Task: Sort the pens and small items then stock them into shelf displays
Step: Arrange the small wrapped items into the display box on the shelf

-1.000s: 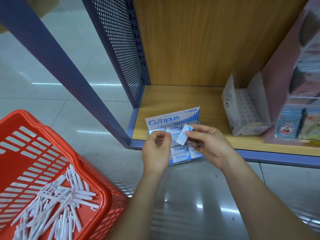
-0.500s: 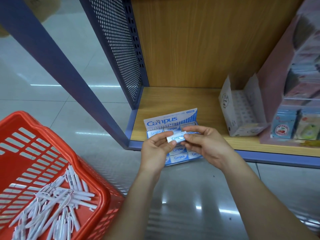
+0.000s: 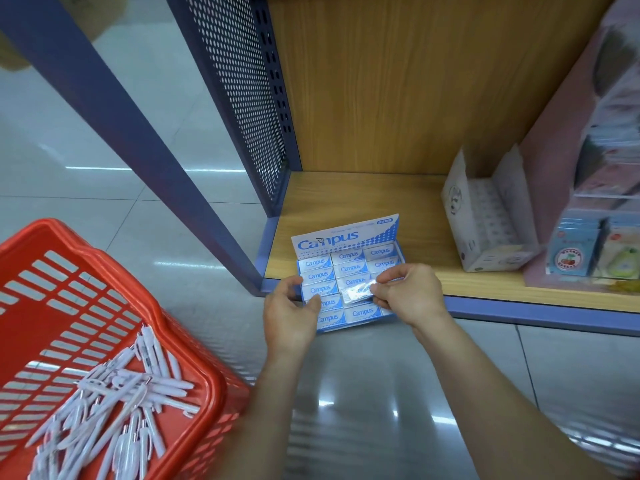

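Observation:
A blue and white Campus display box (image 3: 346, 239) filled with rows of small erasers sits at the front left corner of the wooden shelf (image 3: 381, 199), overhanging its edge. My right hand (image 3: 407, 292) pinches one wrapped eraser (image 3: 356, 293) low over the box's middle rows. At the box's left side, my left hand (image 3: 289, 315) has its fingers apart, thumb tip touching an eraser in the left column. A red basket (image 3: 114, 289) at lower left holds several white pens (image 3: 121, 407).
A white open display carton (image 3: 485, 220) stands on the shelf to the right, and pink racks of small packaged items (image 3: 588, 251) beside it. A perforated blue side panel (image 3: 242, 98) and a slanted blue post (image 3: 138, 140) bound the shelf's left. Glossy tiled floor lies below.
The left hand has released the eraser and shifted to the box's left edge. The right hand has lowered the eraser onto the box's rows.

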